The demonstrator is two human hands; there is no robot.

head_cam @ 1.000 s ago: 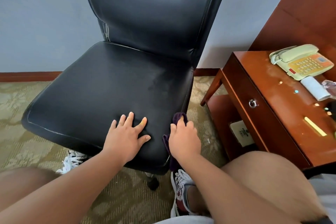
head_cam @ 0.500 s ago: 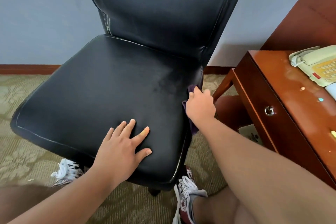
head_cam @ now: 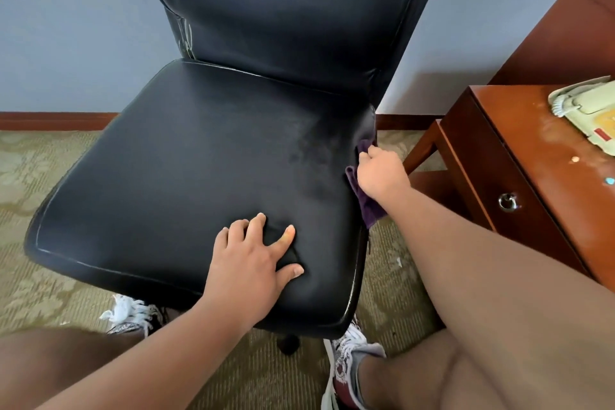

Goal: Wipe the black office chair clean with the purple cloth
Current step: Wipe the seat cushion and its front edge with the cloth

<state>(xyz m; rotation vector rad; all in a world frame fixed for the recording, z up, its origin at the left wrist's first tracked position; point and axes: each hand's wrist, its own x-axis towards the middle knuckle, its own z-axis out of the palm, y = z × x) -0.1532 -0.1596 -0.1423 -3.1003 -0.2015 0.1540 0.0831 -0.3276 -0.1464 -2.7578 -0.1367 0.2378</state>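
Under our right hand [head_cam: 379, 176], curled round it we think, the soft purple cloth [head_cam: 369, 210] is bunched against the black office chair [head_cam: 283, 10], whose smooth seat [head_cam: 199, 160] our flat left hand [head_cam: 249, 263] presses.

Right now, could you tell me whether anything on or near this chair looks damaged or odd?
Yes: the black office chair shows scuffed, whitish wear on the backrest's lower left edge and along the seat's front seam. The wooden cabinet top beside it looks smudged, with small coloured specks.
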